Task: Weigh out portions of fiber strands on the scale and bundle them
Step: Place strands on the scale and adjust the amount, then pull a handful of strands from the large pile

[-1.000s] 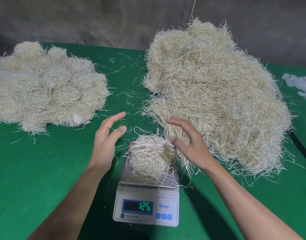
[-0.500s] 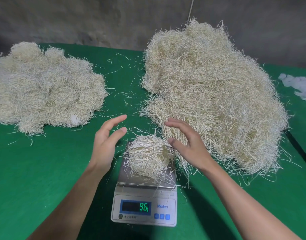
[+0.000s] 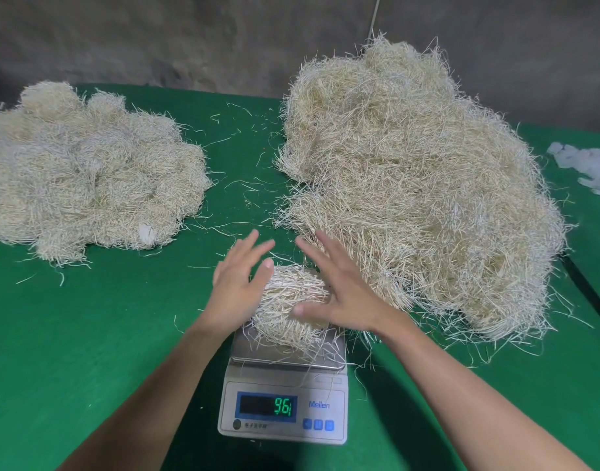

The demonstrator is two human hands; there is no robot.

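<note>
— Where does the portion (image 3: 288, 311) sit?
— On the scale (image 3: 322, 389), between the left hand (image 3: 239, 287) and the right hand (image 3: 346, 297).
— And the heaps?
— The large heap (image 3: 410, 181) lies right of and beyond the right hand. The smaller heap (image 3: 88, 171) lies well left of the left hand, farther back. Scraps (image 3: 591, 164) lie far right on the table (image 3: 71, 334).

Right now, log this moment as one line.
step: weighing; fiber portion on scale; display: 96; left hand: open beside portion; right hand: open beside portion
</note>
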